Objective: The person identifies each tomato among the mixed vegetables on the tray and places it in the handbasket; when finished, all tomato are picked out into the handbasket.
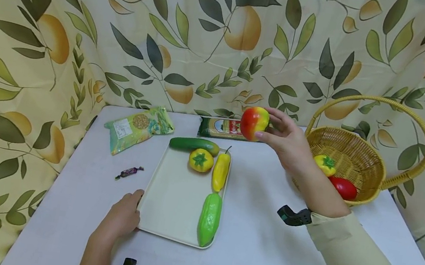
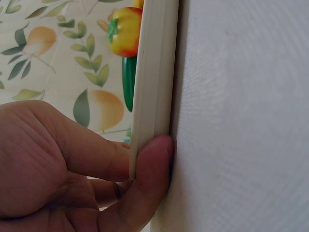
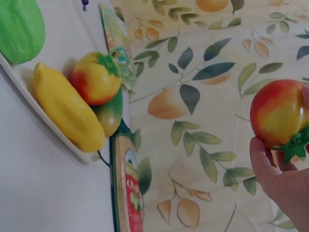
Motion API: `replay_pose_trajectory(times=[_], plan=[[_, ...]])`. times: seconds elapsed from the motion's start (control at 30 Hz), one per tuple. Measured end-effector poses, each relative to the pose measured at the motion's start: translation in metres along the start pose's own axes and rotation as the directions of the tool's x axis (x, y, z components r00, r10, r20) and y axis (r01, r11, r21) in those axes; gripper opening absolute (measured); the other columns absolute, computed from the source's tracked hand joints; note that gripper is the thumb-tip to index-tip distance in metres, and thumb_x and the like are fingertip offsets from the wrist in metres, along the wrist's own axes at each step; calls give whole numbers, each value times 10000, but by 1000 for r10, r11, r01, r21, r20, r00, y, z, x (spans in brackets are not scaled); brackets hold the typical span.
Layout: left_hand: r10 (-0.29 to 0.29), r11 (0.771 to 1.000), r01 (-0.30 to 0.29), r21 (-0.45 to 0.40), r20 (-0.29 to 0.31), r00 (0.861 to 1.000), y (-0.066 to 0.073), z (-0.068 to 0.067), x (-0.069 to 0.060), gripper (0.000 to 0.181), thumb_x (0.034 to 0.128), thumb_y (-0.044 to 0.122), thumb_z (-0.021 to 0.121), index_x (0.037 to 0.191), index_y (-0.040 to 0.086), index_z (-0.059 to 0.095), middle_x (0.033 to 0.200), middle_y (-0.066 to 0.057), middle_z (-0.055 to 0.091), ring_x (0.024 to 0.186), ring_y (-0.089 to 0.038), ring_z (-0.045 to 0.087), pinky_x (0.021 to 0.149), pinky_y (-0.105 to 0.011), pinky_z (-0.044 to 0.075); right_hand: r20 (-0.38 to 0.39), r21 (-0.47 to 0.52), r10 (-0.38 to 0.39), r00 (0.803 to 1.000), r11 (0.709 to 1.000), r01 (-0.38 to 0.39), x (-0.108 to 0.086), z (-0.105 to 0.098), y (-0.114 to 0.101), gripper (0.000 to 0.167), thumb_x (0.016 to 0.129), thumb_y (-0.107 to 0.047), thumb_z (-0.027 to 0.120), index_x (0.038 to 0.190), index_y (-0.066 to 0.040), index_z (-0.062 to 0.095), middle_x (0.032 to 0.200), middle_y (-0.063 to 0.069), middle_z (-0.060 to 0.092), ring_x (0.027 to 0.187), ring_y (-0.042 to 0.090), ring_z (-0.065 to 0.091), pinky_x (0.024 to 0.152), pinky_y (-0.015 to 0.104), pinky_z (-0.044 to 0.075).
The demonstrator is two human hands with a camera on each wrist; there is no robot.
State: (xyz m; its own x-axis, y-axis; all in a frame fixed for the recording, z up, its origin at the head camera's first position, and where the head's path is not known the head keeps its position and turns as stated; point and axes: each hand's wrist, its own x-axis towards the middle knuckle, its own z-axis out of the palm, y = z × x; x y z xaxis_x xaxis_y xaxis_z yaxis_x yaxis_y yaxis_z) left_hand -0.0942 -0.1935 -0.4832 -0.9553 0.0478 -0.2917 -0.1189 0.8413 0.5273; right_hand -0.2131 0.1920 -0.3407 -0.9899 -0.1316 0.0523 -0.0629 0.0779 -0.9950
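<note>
My right hand holds a red-and-yellow toy tomato by thumb and fingers, raised above the back of the table. The right wrist view shows the tomato's green leafy top near the fingers. At the near left corner of a white tray, my left hand pinches the rim; the left wrist view shows its thumb and fingers around the edge. On the tray are a green cucumber at the back, another toy tomato, a yellow pepper and a bumpy light-green vegetable.
A wicker basket with a tall handle stands at the right, holding a yellow toy vegetable and a red one. A green packet and a wrapped candy lie left of the tray. Behind is a long package, partly hidden.
</note>
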Motion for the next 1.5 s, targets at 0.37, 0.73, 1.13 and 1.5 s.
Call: replay_pose_trajectory(times=[0.37, 0.73, 1.13, 1.5], plan=[[20, 1000, -21, -6, -21, 1000, -3, 1, -2, 521, 922, -64, 524, 1438, -26, 465, 1135, -206, 583, 853, -277, 561, 771, -465, 481, -42, 45, 26, 999, 999, -24, -4, -10, 0, 679, 889, -71, 758, 1496, -179, 474, 1506, 115, 410, 1330, 347, 482, 894, 254, 513], [17, 1000, -17, -3, -25, 1000, -1, -1, -3, 514, 926, -67, 520, 1436, -29, 468, 1123, -203, 587, 841, -271, 562, 762, -455, 481, -55, 119, 24, 998, 993, -17, -10, -27, 3, 680, 889, -65, 756, 1496, -164, 465, 1505, 134, 394, 1316, 339, 485, 889, 266, 522], [28, 1000, -28, -8, -20, 999, 0, 0, -3, 518, 915, -76, 522, 1428, -37, 467, 1104, -202, 583, 818, -267, 551, 732, -446, 477, -78, 188, 43, 996, 982, -28, -16, -43, 7, 691, 884, -29, 751, 1497, -152, 457, 1490, 122, 388, 1246, 277, 523, 884, 267, 526], [23, 1000, -23, 6, -14, 1000, 0, 0, -3, 521, 922, -69, 522, 1438, -34, 457, 1117, -202, 580, 837, -274, 544, 753, -459, 475, -99, 152, 45, 994, 988, -29, -19, -53, 5, 697, 891, -17, 739, 1505, -149, 440, 1517, 131, 372, 1258, 266, 508, 879, 255, 525]])
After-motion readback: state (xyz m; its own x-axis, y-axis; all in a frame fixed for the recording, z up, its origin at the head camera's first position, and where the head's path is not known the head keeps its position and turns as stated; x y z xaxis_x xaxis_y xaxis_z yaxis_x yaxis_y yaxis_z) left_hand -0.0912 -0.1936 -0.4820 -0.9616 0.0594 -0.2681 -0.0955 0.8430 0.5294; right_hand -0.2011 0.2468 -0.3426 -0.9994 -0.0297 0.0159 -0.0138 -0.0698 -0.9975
